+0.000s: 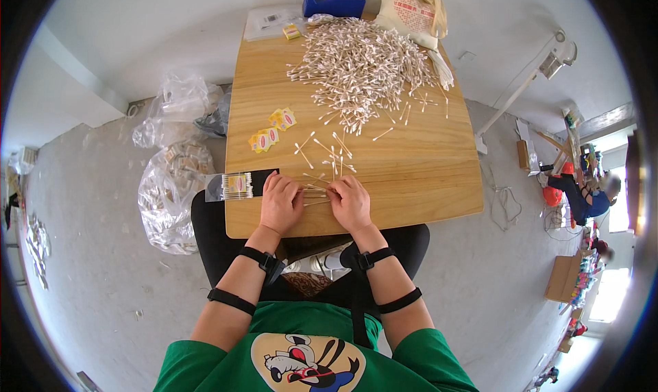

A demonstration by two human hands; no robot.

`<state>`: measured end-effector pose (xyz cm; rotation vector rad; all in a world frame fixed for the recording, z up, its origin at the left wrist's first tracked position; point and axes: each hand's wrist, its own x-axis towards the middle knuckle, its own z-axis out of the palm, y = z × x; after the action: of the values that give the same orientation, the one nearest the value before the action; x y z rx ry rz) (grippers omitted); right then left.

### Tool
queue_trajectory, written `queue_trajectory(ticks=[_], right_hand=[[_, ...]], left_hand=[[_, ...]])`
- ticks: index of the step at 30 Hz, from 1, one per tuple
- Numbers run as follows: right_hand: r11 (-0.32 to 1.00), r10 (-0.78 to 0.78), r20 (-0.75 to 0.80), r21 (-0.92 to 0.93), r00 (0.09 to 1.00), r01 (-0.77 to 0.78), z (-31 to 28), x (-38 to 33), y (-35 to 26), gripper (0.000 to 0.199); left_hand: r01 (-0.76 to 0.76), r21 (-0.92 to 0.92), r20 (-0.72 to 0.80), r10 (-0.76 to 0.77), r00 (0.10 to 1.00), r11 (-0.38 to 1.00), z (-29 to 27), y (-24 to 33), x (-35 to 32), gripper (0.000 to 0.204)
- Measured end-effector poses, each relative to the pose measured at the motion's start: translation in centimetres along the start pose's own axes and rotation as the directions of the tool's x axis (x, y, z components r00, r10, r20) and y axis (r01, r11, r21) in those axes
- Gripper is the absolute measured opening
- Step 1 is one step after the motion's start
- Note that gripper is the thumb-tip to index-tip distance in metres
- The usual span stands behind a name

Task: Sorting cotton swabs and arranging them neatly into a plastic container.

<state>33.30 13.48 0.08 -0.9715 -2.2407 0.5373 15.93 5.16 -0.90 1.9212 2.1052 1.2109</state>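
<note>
Near the table's front edge, my left hand (282, 203) and my right hand (350, 202) face each other with fingers curled inward. A few cotton swabs (315, 194) lie lengthwise between them, their ends pinched in the fingertips of both hands. Just left of my left hand, a clear packet of cotton swabs (238, 185) with a yellow and red label rests on a black flat piece (264, 177). Several loose swabs (334, 152) are scattered beyond my hands. My fingers hide the ends of the held swabs.
A large heap of cotton swabs (370, 66) covers the table's far part. Yellow label cards (264, 140) lie at left. A blue tape dispenser (334, 4) and a cloth bag (411, 11) stand at the far edge. Plastic bags (177, 193) sit on the floor, left. People work far right.
</note>
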Motion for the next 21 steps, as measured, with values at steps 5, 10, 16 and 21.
queue_trajectory(ticks=[5, 10, 16, 21], right_hand=[[0.997, 0.062, -0.038, 0.050, 0.997, -0.060, 0.40, -0.22, 0.63, 0.006], [0.986, 0.162, -0.095, 0.059, 0.982, -0.157, 0.73, -0.22, 0.79, 0.003], [0.972, 0.228, -0.103, -0.036, 0.968, -0.232, 1.03, 0.30, 0.94, 0.006], [0.973, 0.221, -0.064, 0.084, 0.973, -0.215, 0.31, 0.15, 0.73, 0.008]], left_hand=[[0.008, -0.002, -0.019, -0.008, 1.000, 1.000, 0.04, -0.01, 0.01, 0.011], [0.010, -0.001, -0.023, -0.010, 1.000, 1.000, -0.12, 0.01, 0.03, 0.010], [-0.005, -0.008, -0.017, 0.005, 1.000, 1.000, 0.05, -0.08, -0.09, 0.009], [0.037, -0.043, -0.111, -0.042, 0.993, 0.998, 0.17, -0.24, -0.40, 0.013]])
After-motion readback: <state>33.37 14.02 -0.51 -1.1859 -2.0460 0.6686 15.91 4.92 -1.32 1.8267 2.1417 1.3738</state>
